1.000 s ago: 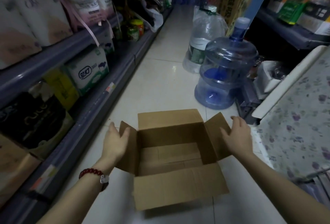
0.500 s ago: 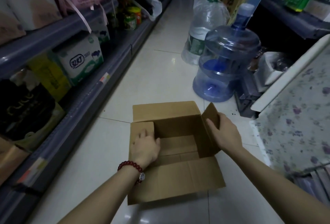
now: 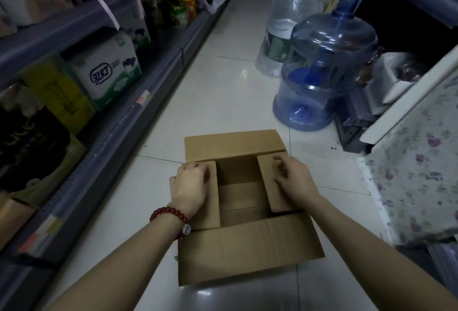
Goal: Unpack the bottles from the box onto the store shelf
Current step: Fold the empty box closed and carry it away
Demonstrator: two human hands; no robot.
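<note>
A brown cardboard box (image 3: 247, 248) sits on the white tiled floor in the aisle. Its far and near flaps lie open; the two side flaps are folded inward over the opening. Inside, only bare cardboard shows between the flaps; I see no bottles in it. My left hand (image 3: 190, 187), with a red bead bracelet at the wrist, lies on the left flap with fingers curled at its far edge. My right hand (image 3: 295, 179) presses the right flap down. The store shelf (image 3: 119, 125) runs along the left.
The left shelf holds a white and green carton (image 3: 109, 70), yellow packs and jars. A large blue water jug (image 3: 322, 70) and a clear water bottle (image 3: 285, 21) stand on the floor beyond the box. A flower-patterned surface (image 3: 416, 174) juts in at the right.
Both hands went from the outsides of the upright side flaps to on top of them, folding the left flap first, then the right, inward. My view dropped closer to the box.
</note>
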